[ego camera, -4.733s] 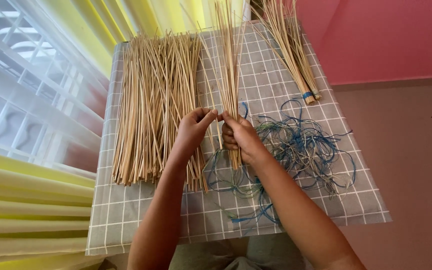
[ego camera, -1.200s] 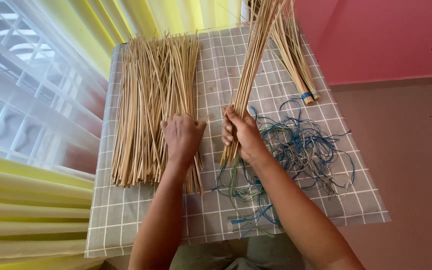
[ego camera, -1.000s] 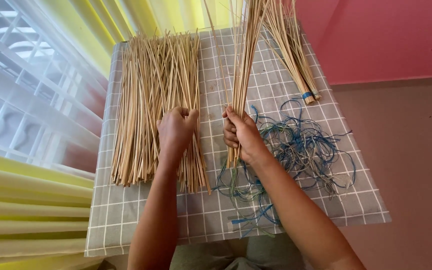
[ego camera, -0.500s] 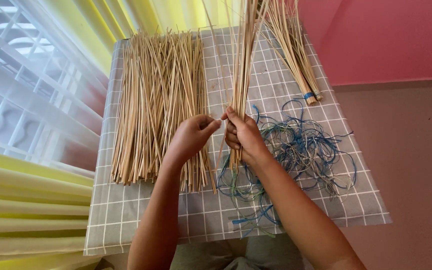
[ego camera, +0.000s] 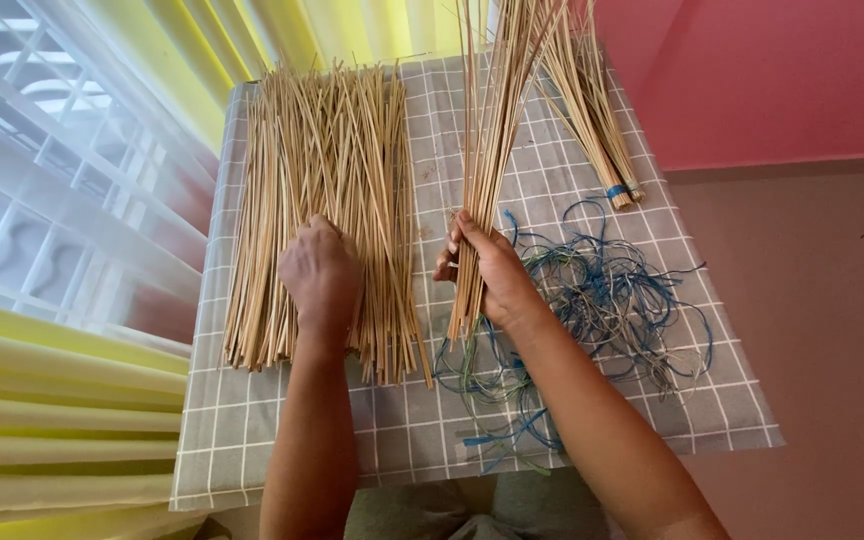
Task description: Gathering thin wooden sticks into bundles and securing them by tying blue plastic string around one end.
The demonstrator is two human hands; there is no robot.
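— Here, what do our hands hold?
— Our right hand is clenched around a bunch of thin sticks; its top is cut off by the frame. Our left hand presses curled on the loose pile of sticks, fingertips hidden.
— How many groups do we count?
— Three: the pile, our bunch, one tied bundle. The tangle of blue strings on the checked cloth cannot be counted.

A home: yellow curtains, window grille, checked tablecloth.
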